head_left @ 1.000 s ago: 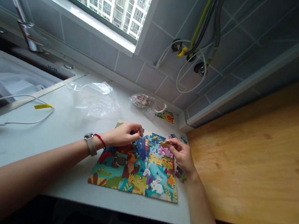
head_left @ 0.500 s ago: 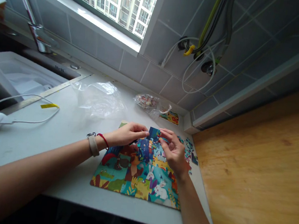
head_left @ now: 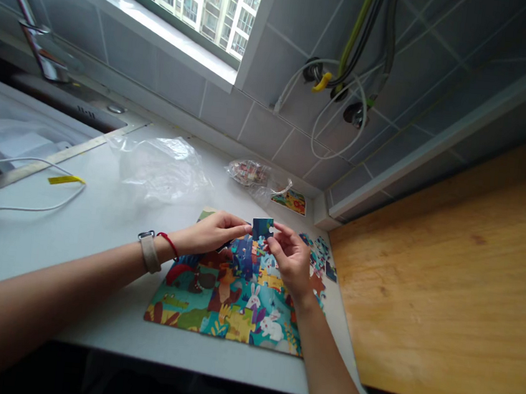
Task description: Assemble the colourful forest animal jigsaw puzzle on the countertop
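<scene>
"Pinching something, is that right hand (head_left: pixel 292 264)?"

"Yes, its thumb and fingers are closed on a dark blue-green puzzle piece (head_left: pixel 262 228), gripping it by the right edge."

"And the left hand (head_left: pixel 212 232)?"

"Its fingertips are at the piece's left edge. I can't tell whether they grip it or only meet it. That wrist wears a watch (head_left: pixel 150 252) and a red bracelet (head_left: pixel 169 245)."

"Where exactly is the piece?"

"Between the two hands, tilted up at the far side of the partly covered jigsaw (head_left: pixel 218 308). Whether it touches the jigsaw, I can't say."

"What does the jigsaw show?"

"White rabbits and a green crocodile near its close edge. It lies flat on the white counter (head_left: pixel 73 258)."

"Anything around it?"

"Loose pieces (head_left: pixel 317 250) just beside it, past the right hand. Beyond the hands lie a crumpled clear bag (head_left: pixel 162 171), a smaller filled bag (head_left: pixel 249 173) and a bright picture card (head_left: pixel 291 201)."
</scene>
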A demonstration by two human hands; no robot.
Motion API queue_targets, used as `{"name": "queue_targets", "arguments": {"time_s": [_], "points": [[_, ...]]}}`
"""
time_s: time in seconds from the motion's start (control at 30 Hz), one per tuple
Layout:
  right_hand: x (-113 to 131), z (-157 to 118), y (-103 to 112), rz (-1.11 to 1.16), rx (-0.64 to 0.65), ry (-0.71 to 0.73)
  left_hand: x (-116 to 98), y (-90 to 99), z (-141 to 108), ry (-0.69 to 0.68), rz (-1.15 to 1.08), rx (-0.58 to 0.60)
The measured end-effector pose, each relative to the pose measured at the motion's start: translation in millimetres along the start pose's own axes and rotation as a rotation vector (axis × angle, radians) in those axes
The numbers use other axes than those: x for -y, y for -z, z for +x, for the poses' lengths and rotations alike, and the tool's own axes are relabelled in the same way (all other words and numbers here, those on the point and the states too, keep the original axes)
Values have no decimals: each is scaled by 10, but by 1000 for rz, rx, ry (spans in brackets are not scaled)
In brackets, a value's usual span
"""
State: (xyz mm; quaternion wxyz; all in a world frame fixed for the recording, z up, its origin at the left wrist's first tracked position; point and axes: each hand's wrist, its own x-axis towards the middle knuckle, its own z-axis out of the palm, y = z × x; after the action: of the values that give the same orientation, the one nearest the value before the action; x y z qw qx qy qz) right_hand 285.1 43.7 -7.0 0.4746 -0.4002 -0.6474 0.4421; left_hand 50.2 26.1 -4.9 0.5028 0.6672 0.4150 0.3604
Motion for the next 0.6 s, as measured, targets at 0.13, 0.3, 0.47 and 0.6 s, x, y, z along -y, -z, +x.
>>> {"name": "queue_targets", "arguments": {"time_s": [0.13, 0.3, 0.47, 0.6], "points": [[-104, 85, 32, -41, -65, -32, -24, 35, 4, -51, 264, -189], [-277, 159, 29, -128, -49, -132, 17, 92, -9, -150, 689, -282], [-322, 136, 18, -249, -8, -155, 68, 100, -6, -179, 819, -244], [-319, 119, 39, -279, 31, -139, 110, 103, 5, -161, 896, -216]]}}
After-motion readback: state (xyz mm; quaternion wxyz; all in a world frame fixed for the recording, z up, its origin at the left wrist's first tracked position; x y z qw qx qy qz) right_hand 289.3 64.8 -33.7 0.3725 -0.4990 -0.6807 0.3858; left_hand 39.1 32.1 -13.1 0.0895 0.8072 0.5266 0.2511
